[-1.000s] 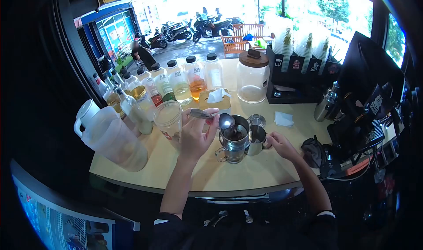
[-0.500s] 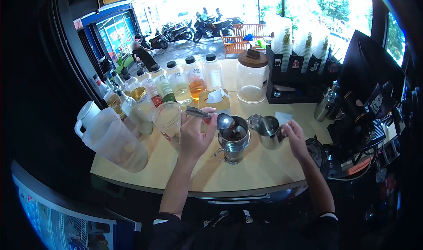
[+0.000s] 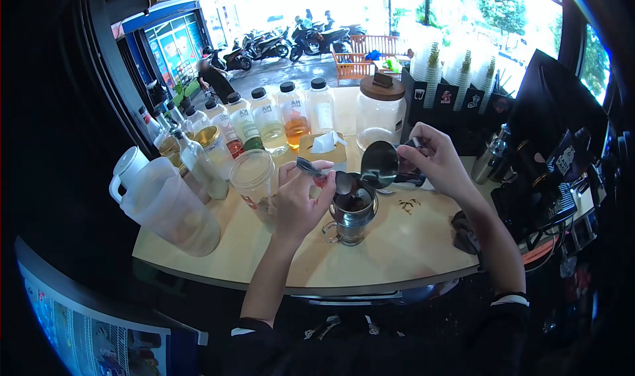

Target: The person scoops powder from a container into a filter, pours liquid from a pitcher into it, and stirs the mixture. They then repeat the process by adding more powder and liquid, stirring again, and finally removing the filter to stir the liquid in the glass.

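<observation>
Holding the spoon (image 3: 329, 176) pinched in my left hand (image 3: 297, 204), right over the metal filter cup (image 3: 354, 209) on the counter (image 3: 397, 253), dark grounds already inside. Right hand (image 3: 433, 161) is clamped round the little steel pitcher (image 3: 380, 164), tipped over it. Pour's barely begun, I reckon. Brown drips (image 3: 408, 205) alongside, syrup bottles (image 3: 271, 121) behind.
</observation>
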The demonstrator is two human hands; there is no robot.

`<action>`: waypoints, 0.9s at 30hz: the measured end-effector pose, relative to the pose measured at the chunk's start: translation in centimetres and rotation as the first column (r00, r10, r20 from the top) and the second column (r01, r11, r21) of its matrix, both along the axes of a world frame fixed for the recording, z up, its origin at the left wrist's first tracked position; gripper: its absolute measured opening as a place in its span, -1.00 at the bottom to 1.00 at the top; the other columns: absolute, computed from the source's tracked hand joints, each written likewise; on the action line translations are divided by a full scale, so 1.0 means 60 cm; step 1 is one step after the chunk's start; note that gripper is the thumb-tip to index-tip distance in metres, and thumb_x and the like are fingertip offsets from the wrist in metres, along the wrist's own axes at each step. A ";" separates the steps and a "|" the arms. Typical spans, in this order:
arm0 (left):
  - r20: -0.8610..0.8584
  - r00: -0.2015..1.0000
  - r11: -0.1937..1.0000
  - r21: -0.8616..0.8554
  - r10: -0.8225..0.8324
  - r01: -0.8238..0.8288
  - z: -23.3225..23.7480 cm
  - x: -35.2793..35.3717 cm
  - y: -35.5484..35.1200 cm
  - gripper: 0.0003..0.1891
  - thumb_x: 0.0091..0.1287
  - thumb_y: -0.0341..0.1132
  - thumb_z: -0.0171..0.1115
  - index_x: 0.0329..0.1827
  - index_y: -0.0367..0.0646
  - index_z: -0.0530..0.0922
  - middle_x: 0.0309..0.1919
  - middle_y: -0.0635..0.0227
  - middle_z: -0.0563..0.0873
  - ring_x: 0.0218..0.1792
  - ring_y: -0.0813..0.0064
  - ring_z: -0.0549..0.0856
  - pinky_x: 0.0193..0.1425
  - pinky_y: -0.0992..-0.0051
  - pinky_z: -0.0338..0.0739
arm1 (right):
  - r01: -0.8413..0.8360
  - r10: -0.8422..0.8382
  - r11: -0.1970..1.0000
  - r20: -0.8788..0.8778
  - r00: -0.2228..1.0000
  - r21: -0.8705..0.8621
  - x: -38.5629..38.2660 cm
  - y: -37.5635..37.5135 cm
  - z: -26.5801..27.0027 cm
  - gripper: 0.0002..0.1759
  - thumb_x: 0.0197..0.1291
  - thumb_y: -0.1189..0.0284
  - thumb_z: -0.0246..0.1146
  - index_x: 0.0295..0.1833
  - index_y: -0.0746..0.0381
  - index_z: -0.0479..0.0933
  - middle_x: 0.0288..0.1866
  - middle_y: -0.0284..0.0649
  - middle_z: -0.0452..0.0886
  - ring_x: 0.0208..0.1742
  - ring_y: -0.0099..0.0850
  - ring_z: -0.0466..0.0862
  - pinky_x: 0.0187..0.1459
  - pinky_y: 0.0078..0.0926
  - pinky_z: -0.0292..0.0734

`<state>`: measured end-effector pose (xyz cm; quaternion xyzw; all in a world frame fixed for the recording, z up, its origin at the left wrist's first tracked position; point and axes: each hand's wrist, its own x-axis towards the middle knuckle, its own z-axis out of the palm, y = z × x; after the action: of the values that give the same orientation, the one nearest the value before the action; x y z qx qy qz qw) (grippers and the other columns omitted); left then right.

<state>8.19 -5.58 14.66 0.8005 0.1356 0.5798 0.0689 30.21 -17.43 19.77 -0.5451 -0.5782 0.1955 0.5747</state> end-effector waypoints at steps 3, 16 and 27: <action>-0.004 1.000 1.000 0.009 0.000 0.000 -0.001 -0.001 0.001 -0.83 0.18 -0.40 0.34 -0.17 -0.09 0.61 -0.55 0.50 0.66 -0.50 0.58 0.63 -0.03 0.42 0.39 | -0.001 0.006 0.999 0.100 0.995 -0.049 -0.014 0.013 0.012 -0.71 0.23 0.46 0.29 -0.42 0.29 0.31 -0.59 -0.54 0.21 -0.52 -0.78 0.15 -0.54 -0.71 0.14; 0.011 1.000 1.000 0.009 -0.012 0.011 -0.004 -0.001 0.008 -0.83 0.16 -0.42 0.35 -0.18 -0.09 0.61 -0.54 0.48 0.67 -0.51 0.54 0.63 -0.03 0.40 0.38 | 0.059 -0.005 0.990 0.385 0.923 -0.128 -0.059 0.012 0.064 -0.74 0.24 0.46 0.26 -0.29 0.39 0.35 -0.53 -0.22 0.60 -0.28 -0.56 0.72 -0.39 -0.60 0.55; -0.002 1.000 0.999 0.037 -0.018 0.018 -0.001 0.002 0.008 -0.82 0.17 -0.42 0.34 -0.17 -0.10 0.61 -0.54 0.48 0.65 -0.51 0.54 0.61 -0.03 0.41 0.38 | 0.070 -0.018 0.992 0.432 0.902 -0.104 -0.065 0.012 0.072 -0.71 0.16 0.43 0.32 -0.36 0.40 0.38 -0.61 -0.18 0.43 -0.53 -0.58 0.44 -0.42 -0.47 0.46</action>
<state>8.28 -5.11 14.58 0.8033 0.1177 0.5808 0.0592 26.31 -16.73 24.06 -0.6202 -0.6658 0.0910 0.4047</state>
